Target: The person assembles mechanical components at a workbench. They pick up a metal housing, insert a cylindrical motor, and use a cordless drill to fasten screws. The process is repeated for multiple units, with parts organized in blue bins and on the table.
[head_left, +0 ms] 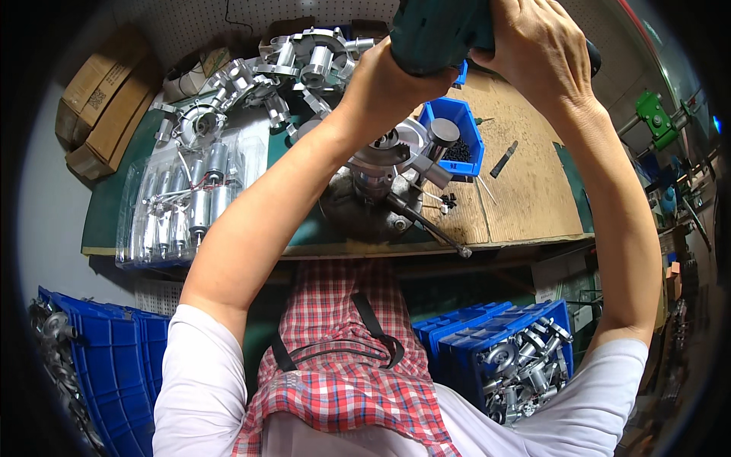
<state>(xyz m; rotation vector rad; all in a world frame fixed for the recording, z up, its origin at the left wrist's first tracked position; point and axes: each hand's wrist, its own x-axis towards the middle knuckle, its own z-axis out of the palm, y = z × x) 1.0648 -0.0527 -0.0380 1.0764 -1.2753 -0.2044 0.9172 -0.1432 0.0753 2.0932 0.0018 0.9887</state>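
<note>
At the top edge, both my hands are raised around a dark green power drill, partly cut off by the frame. My left hand is closed around its lower part, and my right hand grips it from the right. Below them a silver metal housing sits on a round metal fixture with a lever handle pointing to the near right. My left forearm hides part of this area. A blue bin of small black parts stands just right of the housing.
Several silver castings crowd the back left of the bench. A clear tray of cylindrical motors lies at the left. A dark knife-like tool rests on cardboard. Blue crates with metal parts flank my lap.
</note>
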